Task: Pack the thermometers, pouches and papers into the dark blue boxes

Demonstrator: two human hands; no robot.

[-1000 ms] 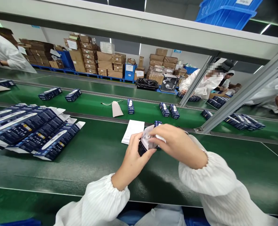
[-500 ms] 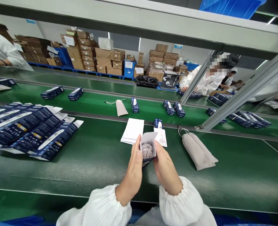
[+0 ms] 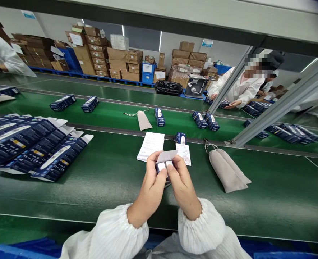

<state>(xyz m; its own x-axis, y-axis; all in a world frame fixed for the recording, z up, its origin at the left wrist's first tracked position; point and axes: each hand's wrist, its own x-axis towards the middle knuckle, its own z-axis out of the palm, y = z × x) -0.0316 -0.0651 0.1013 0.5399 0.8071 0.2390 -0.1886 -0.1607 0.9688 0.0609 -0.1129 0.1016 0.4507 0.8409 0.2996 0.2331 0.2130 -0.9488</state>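
My left hand point(image 3: 148, 190) and right hand point(image 3: 185, 187) were wrapped round the box point(image 3: 161, 166) over the bench point(image 3: 107, 190), just nearer me than the papers point(image 3: 151, 144), thumbs on its flaps point(image 3: 169, 163), where uneven pressure could have creased one or buckled the box.

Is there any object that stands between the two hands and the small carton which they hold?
Nothing visible does: the left hand and right hand both touch the small carton directly. Its raised flap stands at the far side, and the white paper stack lies beyond.
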